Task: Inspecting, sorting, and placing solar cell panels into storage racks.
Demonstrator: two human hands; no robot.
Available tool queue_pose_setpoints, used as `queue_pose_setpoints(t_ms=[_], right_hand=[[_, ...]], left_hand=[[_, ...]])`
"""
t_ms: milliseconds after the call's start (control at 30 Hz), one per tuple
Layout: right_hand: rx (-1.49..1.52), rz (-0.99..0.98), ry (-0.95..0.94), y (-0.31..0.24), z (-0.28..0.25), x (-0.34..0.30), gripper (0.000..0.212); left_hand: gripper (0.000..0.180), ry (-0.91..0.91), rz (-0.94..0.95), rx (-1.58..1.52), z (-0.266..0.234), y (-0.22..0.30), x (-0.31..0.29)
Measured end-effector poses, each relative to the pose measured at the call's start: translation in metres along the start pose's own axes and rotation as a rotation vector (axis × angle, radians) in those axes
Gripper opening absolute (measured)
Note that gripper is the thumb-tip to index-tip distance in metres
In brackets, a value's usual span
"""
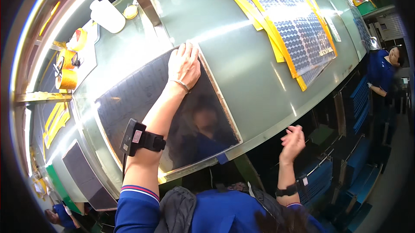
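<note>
My left hand (186, 62) lies on the far edge of a glossy dark rectangular panel (142, 90), its fingers stretched out side by side and nothing visible under them. The panel lies flat on a grey-green table (255, 99), with a pale, partly brownish rim along its sides. Its surface mirrors the overhead scene. Off the table's near edge, to the right of the panel, my right hand (293, 143) hangs in the air, fingers loosely bent and somewhat apart, with no object visible in it.
Solar cell sheets with yellow borders (298, 30) are stacked at the far right. A white bottle (107, 15) and orange tape rolls (67, 79) stand at the left. Another dark panel (88, 174) lies lower left. A co-worker (382, 69) stands at the right, near blue racked sheets (361, 103).
</note>
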State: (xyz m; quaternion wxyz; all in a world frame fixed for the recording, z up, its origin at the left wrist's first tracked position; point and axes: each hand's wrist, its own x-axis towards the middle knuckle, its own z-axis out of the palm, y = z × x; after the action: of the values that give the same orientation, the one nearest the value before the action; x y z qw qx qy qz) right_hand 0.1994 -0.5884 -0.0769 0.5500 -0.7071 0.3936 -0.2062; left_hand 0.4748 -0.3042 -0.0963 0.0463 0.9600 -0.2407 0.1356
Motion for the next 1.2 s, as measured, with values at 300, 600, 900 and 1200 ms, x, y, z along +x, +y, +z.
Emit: queue_pose_setpoints(t_ms=[300,600,900,1200], right_hand=[[-0.444,-1.102,-0.729,-0.084,0.241,-0.012,0.052],[-0.916,-1.172,-0.523,-0.072,0.302,0.011,0.072],[-0.752,-1.208,-0.646,-0.047,0.136,-0.021,0.075],[-0.880,-1.179,-0.879,0.012,0.005,-0.093,0.065]], left_hand=[[0.041,0.094,-0.348,-0.426,-0.021,-0.062,-0.076],[0.076,-0.147,-0.877,0.077,-0.066,-0.189,-0.255],[0.075,0.037,-0.655,-0.095,-0.136,-0.074,-0.395],[0.094,-0.251,-0.352,-0.251,-0.185,0.004,-0.511]])
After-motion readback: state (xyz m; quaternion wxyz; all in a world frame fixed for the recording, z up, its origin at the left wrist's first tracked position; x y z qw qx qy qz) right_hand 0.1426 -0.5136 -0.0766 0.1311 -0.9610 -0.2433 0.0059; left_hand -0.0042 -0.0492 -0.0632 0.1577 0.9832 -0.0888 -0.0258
